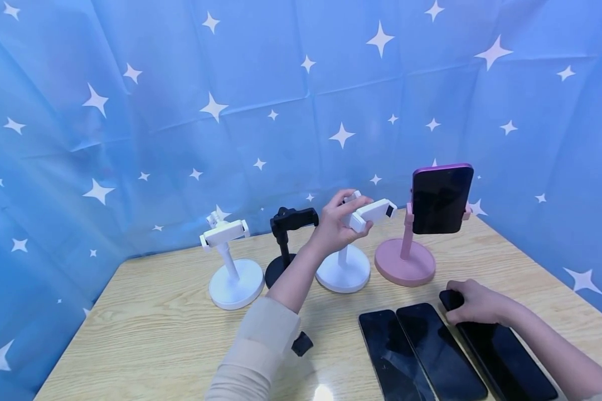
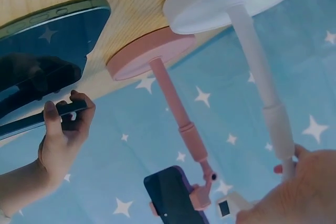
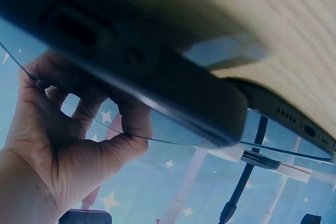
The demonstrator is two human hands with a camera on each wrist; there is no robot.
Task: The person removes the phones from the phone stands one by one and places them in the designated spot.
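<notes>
My left hand (image 1: pixel 333 225) grips the head of a white phone stand (image 1: pixel 345 272), thumb and fingers around its clamp (image 1: pixel 376 211). That clamp carries no phone, and its round base sits on the table. At the right, my right hand (image 1: pixel 479 303) pinches the far end of a black phone (image 1: pixel 509 356) across its sides. In the left wrist view, the far end of this phone (image 2: pixel 31 124) shows between thumb and fingers. Two more dark phones, one left (image 1: pixel 393 351) and one in the middle (image 1: pixel 438 348), lie side by side just left of it.
A pink stand (image 1: pixel 406 262) holds an upright purple-edged phone (image 1: pixel 442 200) at the back right. Further left stand a black stand (image 1: pixel 295 219) and another white stand (image 1: pixel 236 284). A small black piece (image 1: pixel 302 344) lies beside my left sleeve. A blue star-patterned cloth (image 1: pixel 261 72) hangs behind the wooden table (image 1: pixel 145 334).
</notes>
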